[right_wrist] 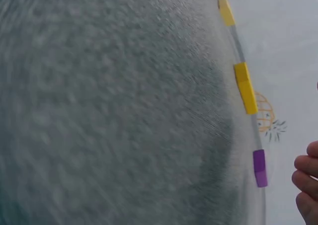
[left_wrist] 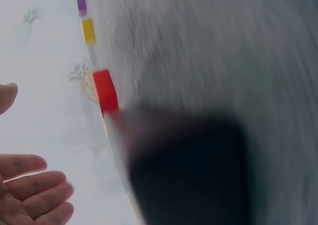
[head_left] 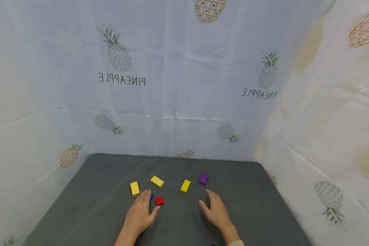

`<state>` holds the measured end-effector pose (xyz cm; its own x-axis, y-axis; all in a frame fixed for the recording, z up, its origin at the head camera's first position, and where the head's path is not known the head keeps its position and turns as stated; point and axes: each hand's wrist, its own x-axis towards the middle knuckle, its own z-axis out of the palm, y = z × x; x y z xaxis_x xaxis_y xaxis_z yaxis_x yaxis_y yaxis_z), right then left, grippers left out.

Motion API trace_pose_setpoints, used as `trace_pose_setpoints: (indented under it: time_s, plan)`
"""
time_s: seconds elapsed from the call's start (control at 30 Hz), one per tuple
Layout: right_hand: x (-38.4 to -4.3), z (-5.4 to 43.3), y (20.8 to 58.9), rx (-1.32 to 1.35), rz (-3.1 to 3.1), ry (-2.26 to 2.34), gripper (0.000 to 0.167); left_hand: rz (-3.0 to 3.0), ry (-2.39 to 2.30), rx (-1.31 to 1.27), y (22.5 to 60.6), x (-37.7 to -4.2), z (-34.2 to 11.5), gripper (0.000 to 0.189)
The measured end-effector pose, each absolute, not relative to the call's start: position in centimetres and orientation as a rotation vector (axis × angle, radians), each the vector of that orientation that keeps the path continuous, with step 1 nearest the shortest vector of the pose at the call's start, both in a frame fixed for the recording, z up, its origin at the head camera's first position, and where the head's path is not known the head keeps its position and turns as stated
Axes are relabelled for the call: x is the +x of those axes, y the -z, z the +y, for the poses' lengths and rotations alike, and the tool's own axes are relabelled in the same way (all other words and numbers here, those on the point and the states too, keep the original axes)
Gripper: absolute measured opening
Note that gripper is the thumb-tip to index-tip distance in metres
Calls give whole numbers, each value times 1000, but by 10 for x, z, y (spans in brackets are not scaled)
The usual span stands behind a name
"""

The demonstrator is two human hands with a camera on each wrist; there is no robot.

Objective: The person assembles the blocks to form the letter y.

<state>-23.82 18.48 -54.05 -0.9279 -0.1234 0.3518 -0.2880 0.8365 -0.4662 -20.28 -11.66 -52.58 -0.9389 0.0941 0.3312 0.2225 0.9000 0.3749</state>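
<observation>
My left hand [head_left: 140,212] hovers low over the dark table with its fingers straight and thumb spread, holding nothing. It partly hides a blue block [head_left: 151,196]. Just right of its fingertips is a red block [head_left: 159,201], also seen in the left wrist view [left_wrist: 105,92]. One yellow block [head_left: 135,188] lies right beyond those fingers, and another yellow block [head_left: 157,181] sits farther back. My right hand [head_left: 215,210], thumb apart from relaxed fingers, is empty too. Ahead of it are a purple block [head_left: 204,178] and a brighter yellow block [head_left: 185,186].
The dark grey table [head_left: 249,191] has rounded far corners. White curtains with pineapple prints [head_left: 172,85] stand behind it and along both sides. In the left wrist view a dark blurred shape [left_wrist: 191,170] covers the lower middle.
</observation>
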Motion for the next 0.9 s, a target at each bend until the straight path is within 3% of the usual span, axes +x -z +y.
trace_pose_setpoints:
  time_s: [0.37,0.9]
  plan:
    - [-249,182,543,340,-2732,-903,55,-2820,816,-251,525,-219,-98,62]
    - [-263,179,552,491,-2701,-1082,56,-2928,1052,-374,535,-240,-104,52]
